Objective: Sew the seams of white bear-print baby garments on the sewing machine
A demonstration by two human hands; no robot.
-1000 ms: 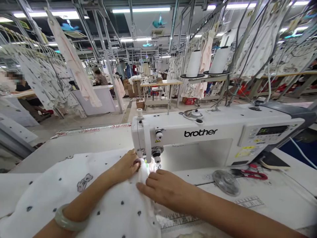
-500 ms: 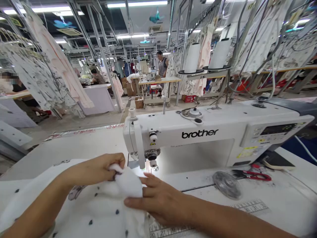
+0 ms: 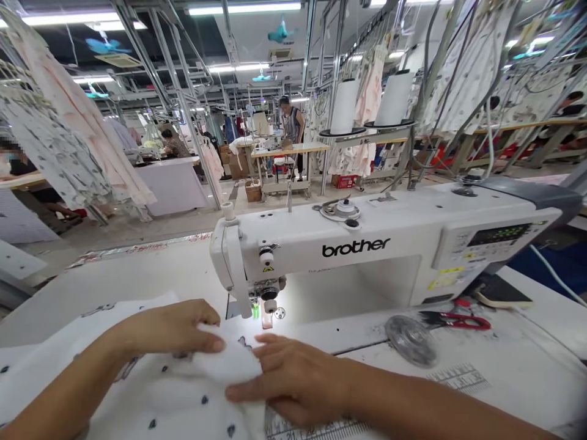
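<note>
A white fabric piece (image 3: 183, 397) with small dark printed motifs is bunched on the table at lower left. My left hand (image 3: 177, 327) is closed on a fold of it, thumb on top. At the cloth's right edge, my right hand (image 3: 298, 382) has its thumb over the fabric and its fingers along the far side, the cloth held between. Just beyond both hands is the needle and presser foot area (image 3: 267, 315) of a white sewing machine (image 3: 358, 244), lit by its lamp. Both hands are short of the foot.
Red-handled thread snips (image 3: 463, 321) and a clear round dish (image 3: 411, 340) lie right of my right hand. A printed ruler scale (image 3: 316, 431) runs along the near tabletop. Thread cones (image 3: 394, 98) stand behind the machine. Garments hang on both sides; a person (image 3: 292, 122) stands farther back.
My left hand has lowered the raised fold and flattened it, thumb now stretched over it. My right hand stays at the cloth's edge. The view has shifted slightly right.
</note>
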